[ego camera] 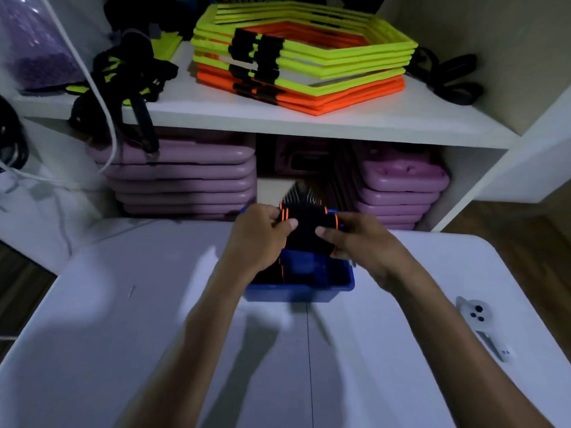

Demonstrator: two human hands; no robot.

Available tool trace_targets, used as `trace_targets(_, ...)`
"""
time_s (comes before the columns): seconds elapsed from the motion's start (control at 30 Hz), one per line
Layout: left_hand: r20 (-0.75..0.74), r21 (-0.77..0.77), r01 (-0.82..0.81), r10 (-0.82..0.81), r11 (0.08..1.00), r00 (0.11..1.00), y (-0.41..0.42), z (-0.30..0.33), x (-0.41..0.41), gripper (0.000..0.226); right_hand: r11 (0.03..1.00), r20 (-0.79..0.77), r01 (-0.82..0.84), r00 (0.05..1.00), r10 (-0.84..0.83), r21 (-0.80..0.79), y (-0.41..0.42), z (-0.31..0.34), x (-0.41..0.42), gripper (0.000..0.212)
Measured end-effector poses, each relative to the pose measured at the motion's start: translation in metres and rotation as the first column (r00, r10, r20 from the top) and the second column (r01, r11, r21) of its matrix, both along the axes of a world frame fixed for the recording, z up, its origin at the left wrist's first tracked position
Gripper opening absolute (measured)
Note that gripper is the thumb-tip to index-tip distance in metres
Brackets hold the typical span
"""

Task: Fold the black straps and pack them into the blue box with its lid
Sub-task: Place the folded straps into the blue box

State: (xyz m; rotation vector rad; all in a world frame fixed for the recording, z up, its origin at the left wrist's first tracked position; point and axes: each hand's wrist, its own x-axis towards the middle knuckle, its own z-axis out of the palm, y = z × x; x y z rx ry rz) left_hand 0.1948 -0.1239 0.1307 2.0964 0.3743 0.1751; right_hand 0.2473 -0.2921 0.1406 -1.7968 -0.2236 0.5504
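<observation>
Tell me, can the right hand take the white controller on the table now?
Probably not yet: the right hand grips the black strap together with the left hand. The path to the white controller looks free.

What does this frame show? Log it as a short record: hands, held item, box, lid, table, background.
left hand: grips left end of the black strap
right hand: grips its right end
black strap: orange-edged, held over the blue box
blue box: open, on the white table, dark straps already inside
lid: not visible
other on table: white controller, at right edge
background: shelf with stacked yellow and orange hexagon frames
</observation>
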Motion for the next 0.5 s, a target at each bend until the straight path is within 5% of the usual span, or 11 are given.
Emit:
trace_targets(0.1,-0.02,-0.025,-0.031,0.03,0.999,0.999,0.001,-0.029,0.037,0.021,0.997,0.029,0.067,0.997,-0.066,-0.036,0.01,-0.031,0.034,0.018)
trace_targets(0.23,-0.42,0.059,0.051,-0.021,0.997,0.907,-0.005,-0.101,0.064,0.024,0.884,-0.02,0.011,1.0,-0.022,-0.467,0.026,-0.105,0.048,0.024)
trace_targets(0.33,-0.602,0.119,0.157,-0.054,0.98,0.796,-0.01,-0.137,0.071,0.021,0.78,-0.193,-0.158,0.98,0.049,-0.605,0.033,-0.136,0.049,0.031)
trace_targets(0.5,-0.635,0.368,0.237,0.057,0.899,0.771,-0.024,-0.153,0.082,0.027,0.627,-0.267,-0.323,0.946,0.185,-0.708,0.04,-0.152,0.062,0.036)
